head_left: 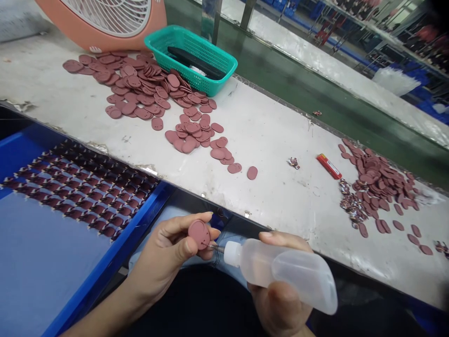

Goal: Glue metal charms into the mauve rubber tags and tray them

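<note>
Between the thumb and fingers of my left hand (171, 248) is a flat reddish-brown oval disc (198, 233) with small holes near its lower edge. My right hand (280, 299) is wrapped round a translucent squeeze bottle (291, 269), tilted with its white cap toward the disc. The bottle's thin metal nozzle (218, 248) meets the disc by the holes, though I cannot tell whether liquid comes out. Ahead on the white workbench (266, 206) lie similar loose discs (189, 133).
A green basket (196, 61) holding dark items stands by an orange fan (101, 23). On the left, a blue tray (45, 276) carries rows of assembled pieces. More discs (375, 173), small figure-like parts (351, 206) and a red packet (329, 166) lie to the right.
</note>
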The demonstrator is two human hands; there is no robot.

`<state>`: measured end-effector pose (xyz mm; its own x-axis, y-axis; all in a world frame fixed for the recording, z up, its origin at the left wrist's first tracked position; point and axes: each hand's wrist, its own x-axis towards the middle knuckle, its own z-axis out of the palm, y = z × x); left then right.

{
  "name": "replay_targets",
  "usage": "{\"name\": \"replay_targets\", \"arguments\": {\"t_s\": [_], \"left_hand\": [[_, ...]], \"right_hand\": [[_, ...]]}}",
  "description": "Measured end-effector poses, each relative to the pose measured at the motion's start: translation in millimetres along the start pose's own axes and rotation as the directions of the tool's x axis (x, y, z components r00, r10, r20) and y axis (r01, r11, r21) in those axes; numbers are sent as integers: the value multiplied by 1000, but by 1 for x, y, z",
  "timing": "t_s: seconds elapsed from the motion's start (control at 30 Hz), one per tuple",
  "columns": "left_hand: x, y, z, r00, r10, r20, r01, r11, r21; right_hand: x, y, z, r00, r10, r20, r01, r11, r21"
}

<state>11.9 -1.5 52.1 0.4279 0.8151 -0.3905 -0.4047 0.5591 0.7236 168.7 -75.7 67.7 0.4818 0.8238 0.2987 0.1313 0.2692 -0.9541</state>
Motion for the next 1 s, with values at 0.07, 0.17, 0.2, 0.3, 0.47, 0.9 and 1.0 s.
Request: {"name": "replay_targets", "arguments": {"t_s": [0.07, 0.17, 0.2, 0.3, 0.47, 0.9, 1.0], "left_hand": [[0, 0, 0, 1000, 3, -7, -3, 1000, -1], [-2, -1, -1, 1000, -1, -16, 1, 1000, -2], [-3, -1, -1, 1000, -4, -17, 4, 1000, -3], [-4, 0, -1, 1000, -11, -2, 11, 1000, -2], [-4, 0, 0, 1000, 8, -5, -8, 1000, -11], [0, 1, 6, 1000, 9, -9, -9, 1000, -16], [0, 1, 6, 1000, 18, 2, -18, 1000, -18]], "right_hand": [[-1, 1, -1, 1000, -17, -14, 16, 1000, -15], [-1, 4, -4, 995, -98, -36, 96, 993, -71], [-1, 4, -5, 992, -120, -37, 116, 990, -81], [-1, 6, -6, 993, -113, -46, 107, 988, -109], [0, 5, -4, 994, -98, -46, 91, 985, -145], [5, 7, -9, 990, -137, -44, 126, 975, -184], [6, 8, -8, 988, -148, -46, 134, 967, -218]]}}
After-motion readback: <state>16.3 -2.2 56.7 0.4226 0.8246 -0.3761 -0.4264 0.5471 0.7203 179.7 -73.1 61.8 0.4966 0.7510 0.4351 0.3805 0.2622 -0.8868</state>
